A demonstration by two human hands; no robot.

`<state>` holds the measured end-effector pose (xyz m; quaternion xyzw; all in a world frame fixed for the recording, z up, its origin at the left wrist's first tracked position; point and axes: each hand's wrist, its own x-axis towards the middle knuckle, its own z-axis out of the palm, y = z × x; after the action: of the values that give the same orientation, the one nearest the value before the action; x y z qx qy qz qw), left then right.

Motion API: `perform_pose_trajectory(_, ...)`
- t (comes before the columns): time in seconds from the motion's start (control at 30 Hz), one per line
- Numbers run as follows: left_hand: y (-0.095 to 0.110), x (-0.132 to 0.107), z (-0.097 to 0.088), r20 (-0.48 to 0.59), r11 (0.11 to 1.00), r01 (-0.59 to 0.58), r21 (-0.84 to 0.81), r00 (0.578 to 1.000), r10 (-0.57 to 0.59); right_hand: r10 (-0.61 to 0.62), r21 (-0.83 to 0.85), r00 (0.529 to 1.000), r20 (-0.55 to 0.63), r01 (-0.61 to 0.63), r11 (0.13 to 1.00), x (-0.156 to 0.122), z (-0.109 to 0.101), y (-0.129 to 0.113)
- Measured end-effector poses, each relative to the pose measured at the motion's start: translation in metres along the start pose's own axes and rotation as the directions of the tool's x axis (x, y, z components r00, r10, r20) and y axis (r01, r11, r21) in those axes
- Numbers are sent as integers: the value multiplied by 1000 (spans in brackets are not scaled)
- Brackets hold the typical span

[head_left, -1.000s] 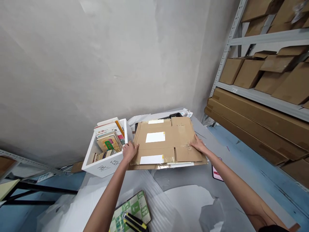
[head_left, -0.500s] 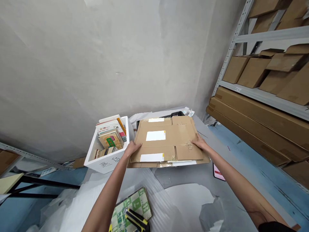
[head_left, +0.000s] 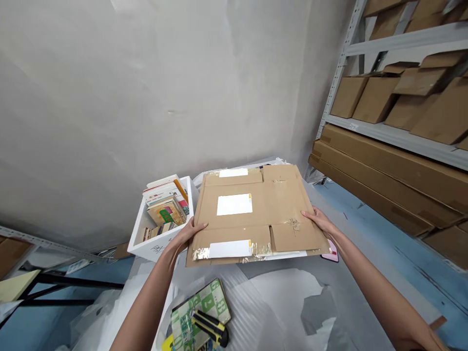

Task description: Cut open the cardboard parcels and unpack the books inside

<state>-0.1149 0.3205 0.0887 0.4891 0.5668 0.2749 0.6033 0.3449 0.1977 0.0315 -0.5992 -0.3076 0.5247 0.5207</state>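
Note:
Between my two hands is a stack of flattened cardboard boxes [head_left: 263, 204] with white labels and clear tape, raised over the table. My left hand [head_left: 188, 234] grips its left edge, thumb on top. At the right edge, my right hand [head_left: 320, 219] holds on the same way, fingers hidden underneath. Below the cardboard a green and white book [head_left: 212, 302] lies on the table, and a black and yellow utility knife [head_left: 210, 326] rests on it.
A white bin [head_left: 149, 246] full of books stands at the left. Translucent wrapping sheets [head_left: 252, 312] cover the near table. A pink-screened phone [head_left: 332, 252] sits at the right, partly behind the cardboard. Metal shelves [head_left: 402, 139] with brown boxes rise on the right.
Both hands have brought the cardboard stack closer to me, so it looks larger. It now covers most of the black basket behind it and part of the phone.

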Motion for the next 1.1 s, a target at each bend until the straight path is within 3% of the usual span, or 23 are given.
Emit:
perform_pose_trajectory(0.23,21,-44,70,-52,983,-173,57,983,176,-126,121,980,-155,146,982,-83,-61,0)
perform_pose_trajectory(0.4,32,-53,156,-37,981,-179,75,983,182,-146,187,937,-318,213,959,-154,-135,23)
perform_pose_trajectory(0.57,21,-67,282,112,961,-231,151,970,215,-75,247,856,-511,230,941,-251,-229,80)
perform_pose_trajectory(0.8,-30,-118,490,449,958,-242,156,881,149,68,248,679,-731,171,954,-416,-348,161)
perform_pose_trajectory(0.97,-96,-164,629,673,969,-187,164,739,29,193,251,497,-846,52,967,-527,-422,231)
perform_pose_trajectory(1.1,-174,-180,718,775,960,-154,236,625,-90,291,323,398,-870,14,946,-595,-458,300)
